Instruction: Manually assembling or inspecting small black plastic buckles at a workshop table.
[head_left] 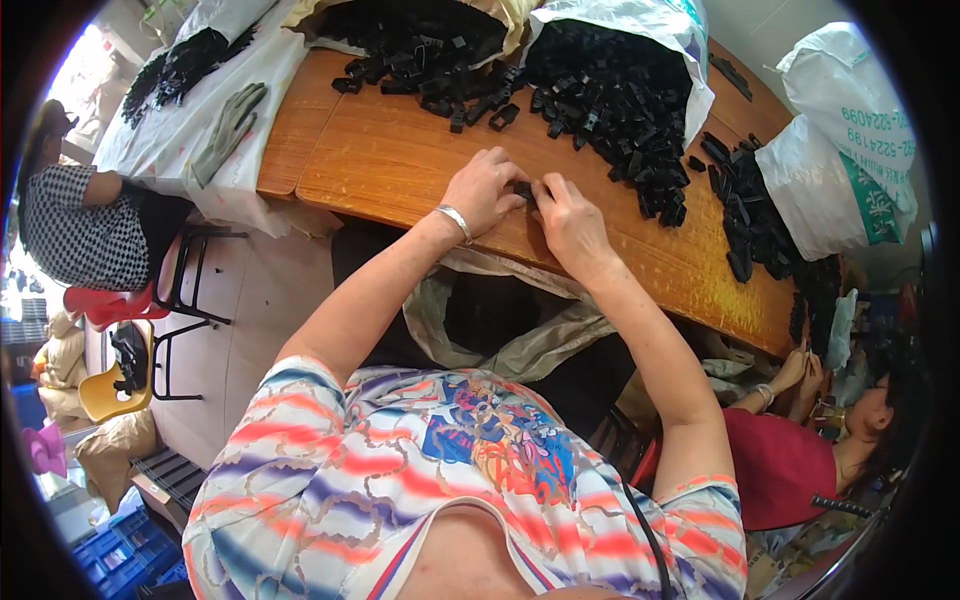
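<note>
Left hand (482, 194) and right hand (573, 222) pinching black part (524, 190), wooden table (390, 150), heaped black pieces (612, 95)

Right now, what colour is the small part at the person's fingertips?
Black; the small part shows best in the head view.

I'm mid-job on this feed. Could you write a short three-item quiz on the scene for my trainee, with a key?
1. True or false: the camera wearer has a bracelet on the left wrist.

2. Which of these lies on the white cover at the picture's left?
A) a hammer
B) a glove
C) a plate

3. What do the left hand and the right hand have between their fingertips?

Key: 1 true; 2 B; 3 a small black part, mostly hidden by the fingers.
</note>
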